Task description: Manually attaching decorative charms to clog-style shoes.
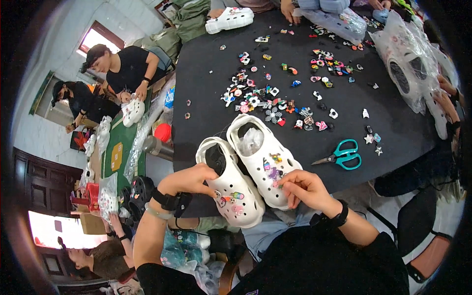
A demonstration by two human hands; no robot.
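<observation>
Two white clogs lie side by side at the table's near edge, toes toward me. My left hand (pixel 189 179) grips the side of the left clog (pixel 248 209), whose upper carries several colourful shoe charms (pixel 231 198). On the right clog (pixel 260 132), more charms (pixel 273 167) sit in the holes, one of them purple. My right hand (pixel 307 189) is at this clog's toe, thumb and fingers pinched together. What it holds, if anything, is too small to make out. Crumpled clear plastic (pixel 250 141) fills the right clog's heel opening.
Teal-handled scissors (pixel 339 156) lie right of the clogs on the black table (pixel 211 69). Loose charms (pixel 253 101) are scattered beyond. Plastic-bagged clogs (pixel 410 69) stand far right, another white clog (pixel 230 20) far left. Other people work around the table and at a green table (pixel 125 142).
</observation>
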